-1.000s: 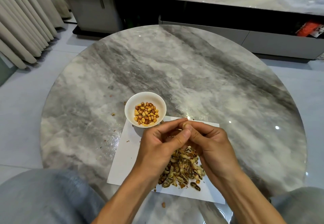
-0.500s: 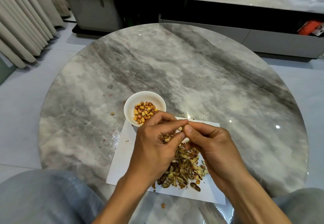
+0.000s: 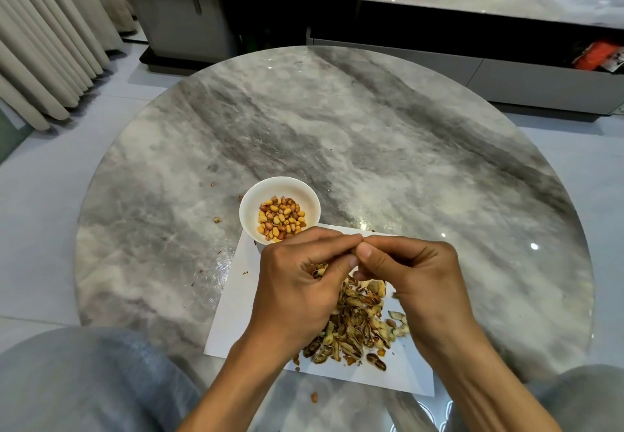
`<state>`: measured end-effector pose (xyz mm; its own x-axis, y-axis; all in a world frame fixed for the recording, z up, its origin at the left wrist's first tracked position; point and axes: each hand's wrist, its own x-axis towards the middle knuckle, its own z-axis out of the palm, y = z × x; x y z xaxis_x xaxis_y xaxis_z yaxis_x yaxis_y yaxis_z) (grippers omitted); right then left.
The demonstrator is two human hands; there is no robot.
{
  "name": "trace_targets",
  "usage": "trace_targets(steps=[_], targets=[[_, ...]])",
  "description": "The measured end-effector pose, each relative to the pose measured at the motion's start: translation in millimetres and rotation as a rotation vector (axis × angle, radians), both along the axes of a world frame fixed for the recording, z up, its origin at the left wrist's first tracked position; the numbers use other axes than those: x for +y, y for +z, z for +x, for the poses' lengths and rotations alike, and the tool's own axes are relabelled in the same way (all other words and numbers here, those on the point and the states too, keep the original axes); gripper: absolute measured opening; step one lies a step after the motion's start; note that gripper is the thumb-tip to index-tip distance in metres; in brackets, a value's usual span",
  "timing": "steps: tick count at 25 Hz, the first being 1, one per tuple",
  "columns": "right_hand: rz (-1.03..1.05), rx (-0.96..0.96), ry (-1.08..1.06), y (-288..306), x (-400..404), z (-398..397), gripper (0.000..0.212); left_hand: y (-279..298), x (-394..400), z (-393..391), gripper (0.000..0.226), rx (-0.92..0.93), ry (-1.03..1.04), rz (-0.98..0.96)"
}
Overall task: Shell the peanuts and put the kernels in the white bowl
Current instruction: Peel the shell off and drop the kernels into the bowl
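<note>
The round marble table (image 3: 388, 148) carries a white paper sheet (image 3: 233, 310) at its near edge. On the sheet lies a heap of empty shells (image 3: 354, 323), directly beneath both hands. The left hand (image 3: 297, 296) and right hand (image 3: 418, 279) meet fingertip to fingertip above the heap, fingers curled — each pinches something small between thumb and forefinger, presumably a peanut, mostly hidden. The white bowl (image 3: 251, 208) stands just beyond the left hand, touching the sheet's far corner, and holds the kernels (image 3: 282, 217). 1 loose kernel (image 3: 314, 397) lies on the table near the sheet's front edge.
</note>
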<state>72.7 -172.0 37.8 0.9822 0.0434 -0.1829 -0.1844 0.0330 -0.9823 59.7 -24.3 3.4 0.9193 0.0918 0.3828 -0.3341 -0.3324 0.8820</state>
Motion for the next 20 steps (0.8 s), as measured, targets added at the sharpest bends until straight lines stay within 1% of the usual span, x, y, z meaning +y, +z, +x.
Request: trace_targets(steps=[4,7,9,12,14,16,18,20], targets=[[0.221,0.131,-0.107,-8,9,-2,0.01,4,-3,-1,0.03,0.022,0.024,-0.109],[0.33,0.251,-0.096,-8,11,0,0.013,3,-3,1,0.031,0.104,0.016,-0.195],[0.405,0.34,-0.057,-7,13,0,0.018,1,-3,2,0.029,0.122,0.008,-0.155],[0.484,0.503,-0.043,-9,10,2,0.027,-4,-1,4,0.026,0.122,-0.043,-0.003],[0.494,0.558,-0.049,-12,8,2,0.023,-6,2,5,0.027,0.123,-0.093,0.141],[0.495,0.568,-0.054,-16,7,1,0.017,-7,4,5,0.029,0.139,-0.12,0.22],[0.502,0.562,-0.064,-19,8,-1,0.015,-3,5,5,0.028,0.152,-0.118,0.209],[0.492,0.543,-0.096,-22,7,-1,0.019,0,8,5,0.025,0.177,-0.088,0.134]])
